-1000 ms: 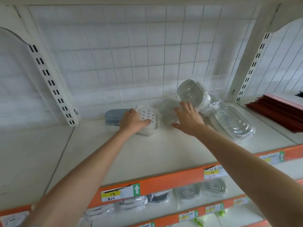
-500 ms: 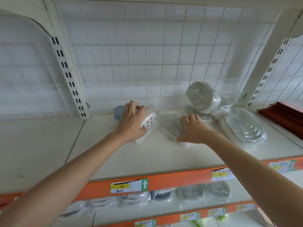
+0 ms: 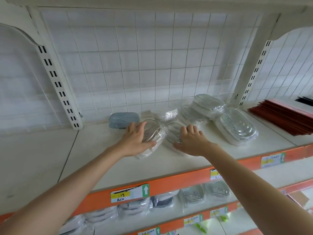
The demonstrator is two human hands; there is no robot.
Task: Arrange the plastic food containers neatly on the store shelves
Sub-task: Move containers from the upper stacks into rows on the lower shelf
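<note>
Left hand [image 3: 135, 140] lies flat, fingers straight, over a clear container [image 3: 152, 133] on the shelf [image 3: 101, 160]. Right hand [image 3: 191, 141] rests on a second container [image 3: 172, 133] just right of the first; fingers appear loosely bent, grip unclear. Grey container [image 3: 124, 119] sits beyond the left fingertips; wrapped stack [image 3: 237, 127] right of the right hand.

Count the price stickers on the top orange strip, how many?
3: one price sticker below the left arm, one partly hidden behind the right arm, one far right. More may be hidden.
</note>
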